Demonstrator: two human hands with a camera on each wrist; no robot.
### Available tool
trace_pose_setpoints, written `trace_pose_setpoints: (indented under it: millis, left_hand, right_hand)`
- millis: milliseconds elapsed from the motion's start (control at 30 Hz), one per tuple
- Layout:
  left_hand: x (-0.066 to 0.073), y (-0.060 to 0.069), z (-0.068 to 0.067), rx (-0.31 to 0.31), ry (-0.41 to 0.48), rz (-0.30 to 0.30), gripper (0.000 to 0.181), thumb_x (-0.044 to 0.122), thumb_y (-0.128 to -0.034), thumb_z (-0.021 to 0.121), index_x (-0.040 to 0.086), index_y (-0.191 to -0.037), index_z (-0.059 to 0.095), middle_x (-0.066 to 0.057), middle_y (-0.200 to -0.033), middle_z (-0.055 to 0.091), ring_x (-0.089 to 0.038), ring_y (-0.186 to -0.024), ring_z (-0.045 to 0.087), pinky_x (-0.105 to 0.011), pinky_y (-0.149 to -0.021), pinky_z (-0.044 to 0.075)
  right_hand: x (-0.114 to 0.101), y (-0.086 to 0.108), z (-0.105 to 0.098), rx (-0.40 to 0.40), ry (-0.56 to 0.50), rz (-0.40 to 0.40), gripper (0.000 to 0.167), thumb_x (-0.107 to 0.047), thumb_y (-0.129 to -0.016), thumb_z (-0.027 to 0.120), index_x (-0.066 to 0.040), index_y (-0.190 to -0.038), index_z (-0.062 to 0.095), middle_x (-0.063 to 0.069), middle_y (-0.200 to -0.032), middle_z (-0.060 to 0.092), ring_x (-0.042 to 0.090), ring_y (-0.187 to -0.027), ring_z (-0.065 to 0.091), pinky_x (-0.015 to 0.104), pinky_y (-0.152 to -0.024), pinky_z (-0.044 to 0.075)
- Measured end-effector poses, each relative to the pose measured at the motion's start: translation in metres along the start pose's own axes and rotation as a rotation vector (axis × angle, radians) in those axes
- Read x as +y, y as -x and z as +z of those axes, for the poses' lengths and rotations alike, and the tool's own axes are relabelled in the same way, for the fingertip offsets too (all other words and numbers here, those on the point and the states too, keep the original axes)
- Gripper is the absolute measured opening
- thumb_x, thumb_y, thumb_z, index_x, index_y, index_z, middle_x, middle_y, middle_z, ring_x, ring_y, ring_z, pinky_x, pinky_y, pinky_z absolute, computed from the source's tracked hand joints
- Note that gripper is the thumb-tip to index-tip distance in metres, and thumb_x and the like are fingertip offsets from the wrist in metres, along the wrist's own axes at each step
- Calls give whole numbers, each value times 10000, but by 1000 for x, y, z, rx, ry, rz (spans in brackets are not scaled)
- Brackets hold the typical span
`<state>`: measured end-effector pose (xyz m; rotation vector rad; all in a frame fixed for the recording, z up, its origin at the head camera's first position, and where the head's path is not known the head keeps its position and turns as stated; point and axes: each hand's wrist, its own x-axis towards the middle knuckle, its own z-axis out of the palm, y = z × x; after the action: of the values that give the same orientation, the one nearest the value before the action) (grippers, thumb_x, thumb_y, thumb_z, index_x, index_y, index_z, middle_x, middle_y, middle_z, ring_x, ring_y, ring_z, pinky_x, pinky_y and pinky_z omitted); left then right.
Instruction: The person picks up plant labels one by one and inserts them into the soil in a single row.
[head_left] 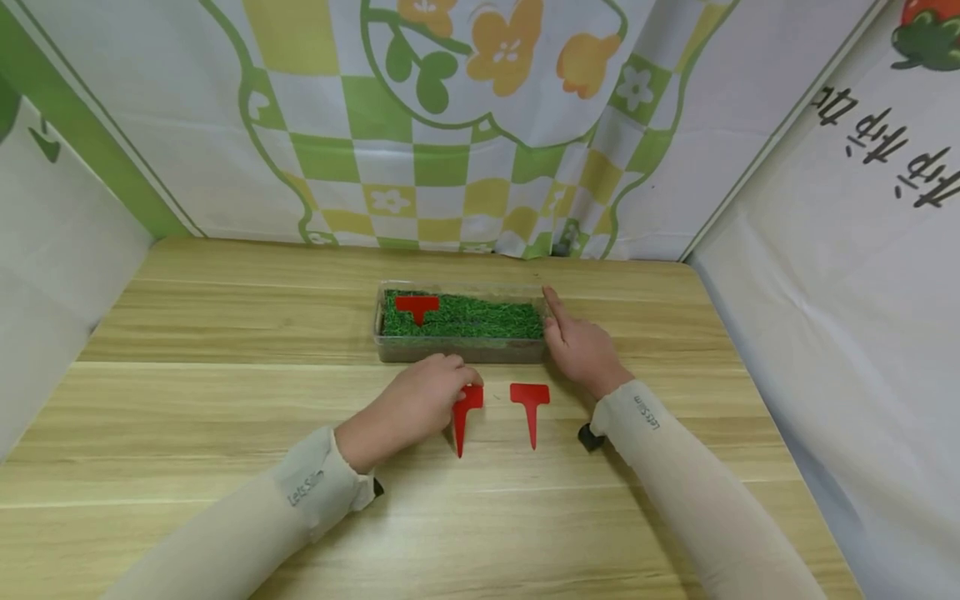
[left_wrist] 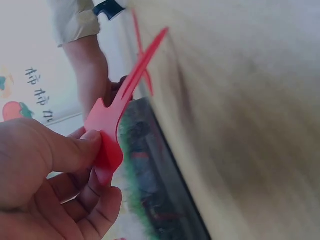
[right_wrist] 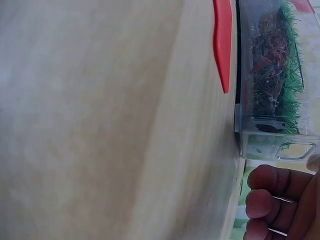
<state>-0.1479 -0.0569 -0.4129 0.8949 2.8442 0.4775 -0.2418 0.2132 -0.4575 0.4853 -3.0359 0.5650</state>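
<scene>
My left hand [head_left: 423, 400] pinches the head of a red T-shaped plant label [left_wrist: 107, 130] between thumb and fingers, its pointed stem toward me in the head view. A second red plant label [head_left: 531, 404] lies on the table to the right. Behind them stands a clear plastic box [head_left: 465, 350] of green artificial grass [head_left: 487, 315]. Another red plant label [head_left: 417, 305] is at the grass's left end. My right hand [head_left: 587, 346] touches the box's right end with its index finger stretched out. In the right wrist view its other fingers [right_wrist: 270, 177] are loosely bent.
The wooden table [head_left: 225, 333] carries the box near its back edge. A patterned green, yellow and white cloth [head_left: 450, 167] hangs behind it, with white sheets at both sides. Dark wrist straps [head_left: 591, 437] show under the sleeves.
</scene>
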Motion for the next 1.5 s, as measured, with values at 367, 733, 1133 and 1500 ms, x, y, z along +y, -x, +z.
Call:
trace_pose_setpoints:
  millis: [367, 733, 1133, 1500]
  left_hand:
    - [0, 0, -30, 61, -10, 26, 286, 28, -955, 623, 186, -1164, 737, -2, -1080, 697, -225, -990, 657, -339, -796, 569]
    - [0, -15, -70, 191, -48, 71, 251, 67, -965, 632, 196, -1137, 761, 8, -1008, 700, -211, -902, 656, -321, -732, 557]
    - [4, -37, -91, 218, -98, 50, 257, 112, -973, 647, 197, -1193, 749, 0, -1080, 713, -208, -952, 683, -359, -782, 571]
    - [1, -60, -93, 239, -206, 20, 298, 67, -972, 619, 237, -1169, 763, -8, -1067, 719, -253, -975, 666, -405, -850, 552]
  right_hand:
    - [-1, -1, -3, -10, -6, 17, 574, -369, -1072, 221, -274, -1628, 113, 24, -478, 419, 174, -417, 305, 363, -398, 305]
    - [0, -1, -3, -6, -19, 16, 580, -396, -1066, 205, -289, -1627, 104, 19, -477, 412, 168, -414, 290, 356, -392, 292]
    - [-1, 0, -3, -1, -31, 8, 566, -369, -1078, 240, -333, -1621, 83, 12, -460, 409, 162, -388, 279, 337, -373, 257]
    - [-1, 0, -1, -10, -30, 13, 587, -424, -1068, 198, -267, -1628, 128, 16, -472, 418, 180, -396, 318, 359, -382, 299]
